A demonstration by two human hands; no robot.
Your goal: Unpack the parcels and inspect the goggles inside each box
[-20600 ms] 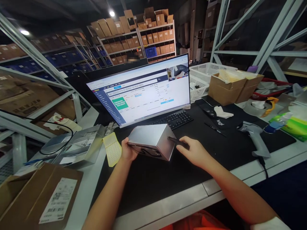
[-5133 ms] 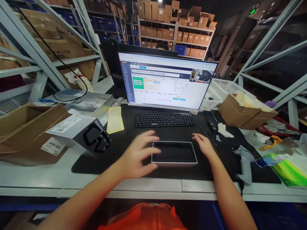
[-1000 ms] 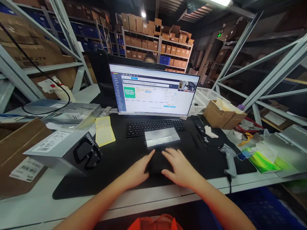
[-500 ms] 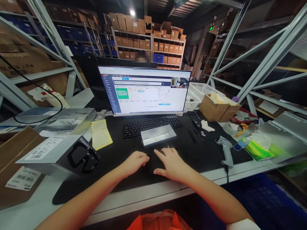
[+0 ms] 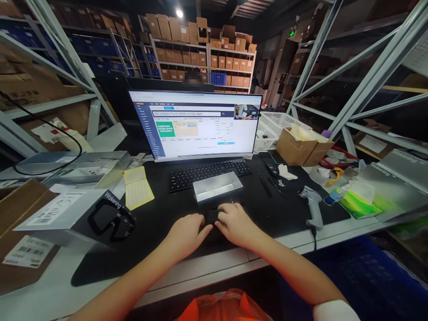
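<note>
Between my hands is a small dark object, black against the black mat, so its kind and full outline are hard to make out. My left hand closes on its left side, with the thumb along the near edge. From the right, the curled fingers of my right hand grip the other side. Just beyond my hands lies a shallow silver tray-like box, in front of the black keyboard.
A lit monitor stands behind the keyboard. At left are a yellow label sheet and a grey goggle-printed box. To the right lie a mouse, a barcode scanner, a green tissue pack and a cardboard box.
My right hand's spread fingers have curled in around the dark object. My left hand has moved in to its left side and grips it too. The view has shifted slightly.
</note>
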